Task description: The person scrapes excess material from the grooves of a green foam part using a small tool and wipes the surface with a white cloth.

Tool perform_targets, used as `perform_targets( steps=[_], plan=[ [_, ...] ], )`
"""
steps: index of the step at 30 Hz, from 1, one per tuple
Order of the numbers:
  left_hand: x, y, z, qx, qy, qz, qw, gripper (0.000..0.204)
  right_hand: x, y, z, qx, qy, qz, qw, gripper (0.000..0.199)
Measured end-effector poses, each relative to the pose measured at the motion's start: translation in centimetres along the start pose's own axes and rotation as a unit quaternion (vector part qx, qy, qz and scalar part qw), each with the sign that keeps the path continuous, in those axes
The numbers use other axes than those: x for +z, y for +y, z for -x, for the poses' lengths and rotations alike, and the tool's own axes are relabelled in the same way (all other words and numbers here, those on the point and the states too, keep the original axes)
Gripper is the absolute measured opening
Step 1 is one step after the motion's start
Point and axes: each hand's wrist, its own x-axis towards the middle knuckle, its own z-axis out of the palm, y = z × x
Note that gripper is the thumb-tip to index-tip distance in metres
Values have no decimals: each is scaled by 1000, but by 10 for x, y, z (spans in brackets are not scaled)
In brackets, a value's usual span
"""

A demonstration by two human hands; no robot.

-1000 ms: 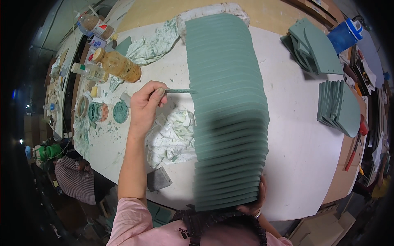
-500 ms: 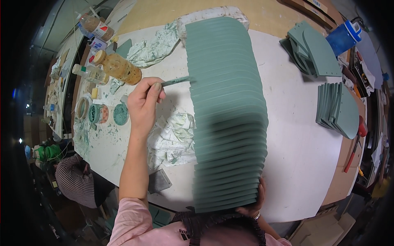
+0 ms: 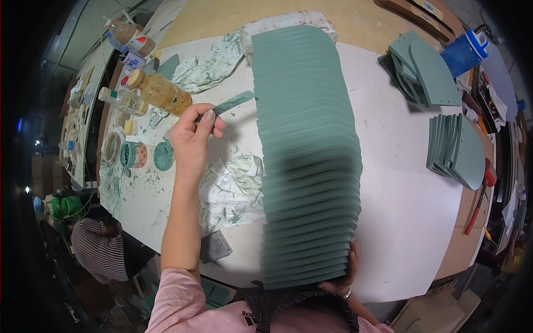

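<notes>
My left hand [image 3: 191,136] is closed round a thin putty knife [image 3: 236,102] smeared with green. Its flat blade shows, with the tip just short of the left edge of a long row of overlapping green panels [image 3: 305,100]. The row runs from the far side down to my body, its far end on a stained white block [image 3: 283,20]. At the near right corner my right hand [image 3: 347,272] wraps round the panels' edge, its fingers partly hidden. Left of the row lie a crumpled stained cloth [image 3: 236,186] and a grey block [image 3: 215,246].
Open tubs of green paste [image 3: 163,156] stand at the left, near a bottle of yellowish liquid [image 3: 164,91]. More green panels [image 3: 455,150] and a blue jug [image 3: 465,53] are at the right, near a red-handled tool [image 3: 482,194]. A person in stripes [image 3: 100,250] bends at lower left.
The putty knife has drawn slightly left and tilted, so its flat side now shows. My right hand stays at the near corner. The striped person has shifted a little.
</notes>
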Motion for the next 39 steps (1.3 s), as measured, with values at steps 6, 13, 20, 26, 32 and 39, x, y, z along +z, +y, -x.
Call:
perform_targets(
  steps=[6,13,20,26,32,39],
  plan=[
    [6,6,-16,36,-56,-32,997,14,0,-1,-1,4,-1,3,1000,116],
    [15,10,-29,83,-76,-108,988,13,-1,-2,0,8,-4,6,1000,114],
    [17,7,-36,89,-70,-112,987,14,-1,-2,0,1,-4,19,1000,114],
    [11,0,-39,83,-101,-105,986,15,0,-1,-1,-7,2,12,1000,114],
    [11,1,-40,89,-111,-117,983,14,0,-2,-2,-4,3,9,1000,114],
    [15,0,-38,83,-89,-82,989,13,0,-3,-1,-3,-1,12,1000,114]
  ],
)
